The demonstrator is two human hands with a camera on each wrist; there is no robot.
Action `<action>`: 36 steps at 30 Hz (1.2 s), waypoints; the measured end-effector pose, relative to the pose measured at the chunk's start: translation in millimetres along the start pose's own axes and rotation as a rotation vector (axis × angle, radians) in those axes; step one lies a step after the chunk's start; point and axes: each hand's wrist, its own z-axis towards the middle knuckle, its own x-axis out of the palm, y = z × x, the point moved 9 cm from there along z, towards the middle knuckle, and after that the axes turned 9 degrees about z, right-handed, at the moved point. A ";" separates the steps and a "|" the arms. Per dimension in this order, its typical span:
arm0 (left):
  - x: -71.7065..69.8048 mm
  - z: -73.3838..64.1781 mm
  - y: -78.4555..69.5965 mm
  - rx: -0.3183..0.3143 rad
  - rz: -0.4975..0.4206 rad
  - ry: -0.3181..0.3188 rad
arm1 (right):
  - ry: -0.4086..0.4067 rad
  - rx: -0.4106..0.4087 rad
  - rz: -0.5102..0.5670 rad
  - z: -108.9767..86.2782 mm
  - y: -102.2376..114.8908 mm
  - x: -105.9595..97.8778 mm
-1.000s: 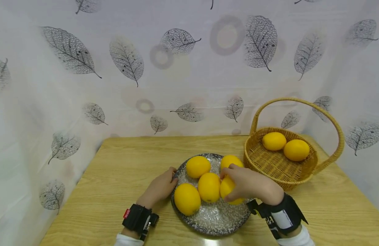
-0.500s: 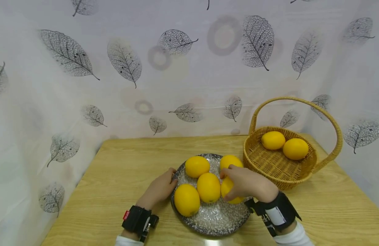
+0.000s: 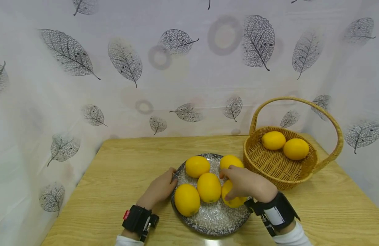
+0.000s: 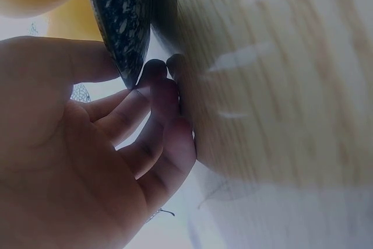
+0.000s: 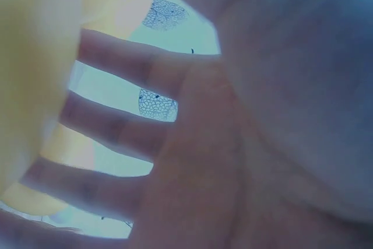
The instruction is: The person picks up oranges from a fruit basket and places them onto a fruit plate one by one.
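Observation:
In the head view a speckled grey plate (image 3: 215,222) with a dark rim holds several yellow lemons (image 3: 209,188). My left hand (image 3: 160,188) grips the plate's left rim; the left wrist view has the thumb (image 4: 87,59) on top and the other fingers (image 4: 166,100) curled below the rim, against the tabletop. Over the plate's right side, my right hand (image 3: 249,182) curls round one lemon (image 3: 235,202), covering part of it. The right wrist view has that lemon (image 5: 35,74) up close, with the fingers reaching to its far side. Another lemon (image 3: 231,162) lies just behind this hand.
A wicker basket (image 3: 269,167) with a tall arched handle stands right of the plate, two lemons (image 3: 296,149) inside. The wooden table (image 3: 131,153) reaches back to a leaf-printed cloth (image 3: 189,85), which also hangs at both sides.
The lemon under my right hand has shifted slightly toward me and to the right. My left hand and the plate have stayed put; the other lemons have too.

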 end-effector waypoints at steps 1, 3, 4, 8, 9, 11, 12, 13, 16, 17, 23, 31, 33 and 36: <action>0.0 0.1 0.0 0.000 0.001 -0.001 | -0.001 -0.002 -0.001 -0.6 0.6 -0.6; 0.1 0.3 0.0 -0.001 0.002 -0.002 | -0.003 -0.002 0.003 -1.4 1.3 -2.1; 0.2 0.4 0.0 -0.002 0.002 -0.002 | -0.003 -0.003 0.007 -1.8 1.4 -2.7; 0.1 0.4 0.1 -0.008 0.004 0.002 | -0.003 -0.005 0.016 -2.8 0.4 -4.5; 0.0 0.3 0.1 -0.010 0.004 0.004 | -0.005 -0.006 0.017 -2.6 0.0 -4.9; -0.3 0.2 0.1 -0.013 0.004 0.006 | -0.006 -0.005 0.014 -2.2 -1.1 -5.3; -0.5 0.1 -0.1 -0.014 0.003 0.007 | -0.007 -0.005 0.012 -1.9 -1.6 -5.4; -0.6 0.0 -0.2 -0.016 0.001 0.008 | -0.008 -0.001 0.013 -1.7 -2.3 -5.6; -0.4 -0.2 -0.4 -0.019 0.000 0.014 | -0.011 0.005 0.017 -1.4 -3.8 -6.1; -0.5 -0.2 -0.4 -0.020 0.000 0.015 | -0.012 0.007 0.021 -1.6 -4.0 -6.4; -0.3 -0.5 -0.4 -0.021 0.000 0.014 | -0.019 0.000 0.019 -2.7 -4.3 -8.3; 0.7 0.3 1.0 -0.025 -0.001 0.017 | -0.032 -0.028 0.005 -2.8 -4.3 -10.1; 0.5 0.3 0.7 -0.022 0.003 0.015 | -0.034 -0.038 0.004 -2.9 -3.8 -10.8; 0.3 0.0 0.3 -0.018 0.006 0.014 | -0.041 -0.041 0.002 -3.0 -4.0 -12.3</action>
